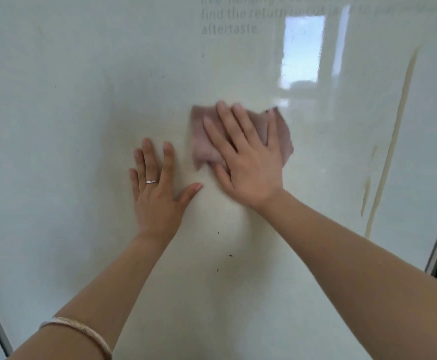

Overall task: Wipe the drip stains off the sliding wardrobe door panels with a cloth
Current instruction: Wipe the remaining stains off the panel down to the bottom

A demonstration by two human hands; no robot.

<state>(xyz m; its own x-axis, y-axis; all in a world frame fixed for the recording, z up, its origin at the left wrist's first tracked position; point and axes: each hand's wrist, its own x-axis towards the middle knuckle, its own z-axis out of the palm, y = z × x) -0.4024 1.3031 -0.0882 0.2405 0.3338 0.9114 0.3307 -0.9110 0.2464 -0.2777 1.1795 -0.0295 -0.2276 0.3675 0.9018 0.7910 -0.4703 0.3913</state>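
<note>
Head view: right hand [248, 162] flat on the pinkish cloth [279, 136], fingers [227, 120] spread and straight, pressing it against the glossy door panel [69, 100] at mid-frame. Cloth lies crumpled, wider than tall, its edges blurred and its middle hidden under the palm. Left hand [157, 188] presses bare panel just beside it, fingers spread, ring [151, 181] showing. Long yellowish drip stains [391, 141] run top to bottom, well right of the cloth. Faint lettering [230, 19] up top is cut off.
</note>
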